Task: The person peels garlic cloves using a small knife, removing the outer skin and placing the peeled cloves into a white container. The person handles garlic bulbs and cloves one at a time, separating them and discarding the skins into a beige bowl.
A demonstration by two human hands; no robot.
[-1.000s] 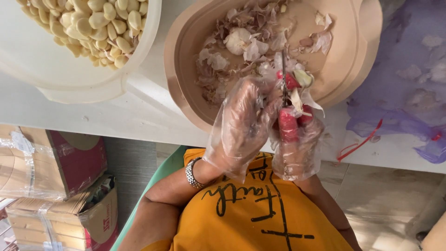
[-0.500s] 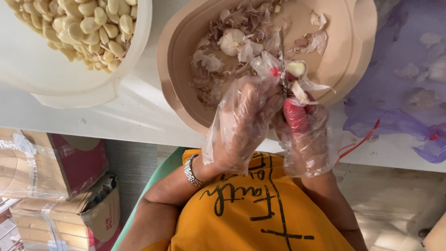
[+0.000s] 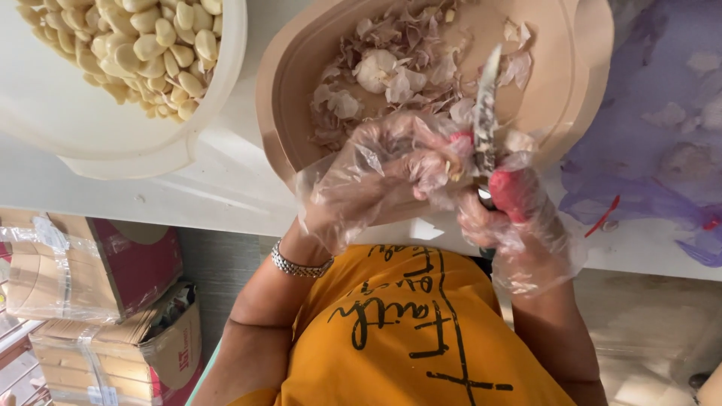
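Gloves blur both hands — right hand (image 3: 505,214) grips knife (image 3: 485,105), left hand (image 3: 376,177) pinches half-hidden garlic clove (image 3: 453,170).

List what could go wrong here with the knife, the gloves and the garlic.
1. The knife blade passes right beside the left hand gripping a garlic clove; a slip might cut the fingers.
2. Loose plastic gloves on both hands could snag the blade or weaken the right hand's hold.
3. Peels could miss the tan bowl.

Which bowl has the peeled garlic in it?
The white bowl at the left holds smooth peeled cloves. The tan bowl beside it has papery skins.
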